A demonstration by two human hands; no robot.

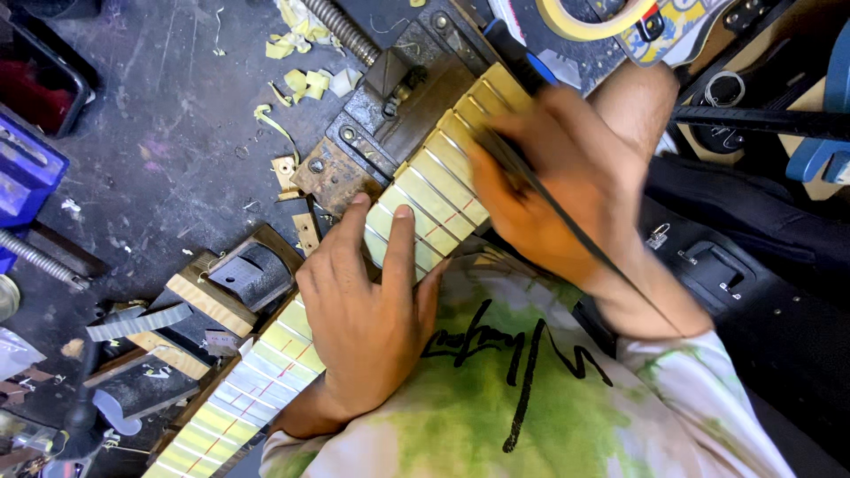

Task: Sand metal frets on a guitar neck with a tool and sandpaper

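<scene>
Lying under left hand (pixel 367 310) and right hand (pixel 549 181); taped fretboard (pixel 434 190).

Right hand (pixel 558 190) motion-blurred; tool tip hidden beneath it; fretboard (pixel 425 190) middle covered by left hand (pixel 367 310).

Single head view, looking steeply down from close above the taped guitar neck (pixel 425 190) lying diagonally on the dark worktop (pixel 168 142); clamp (pixel 372 124) just beyond the neck, wearer's shirt (pixel 531 398) below it.

Guitar workshop: rusty vise (pixel 372 146), taped fretboard (pixel 434 190), scarred bench (pixel 168 115)
</scene>
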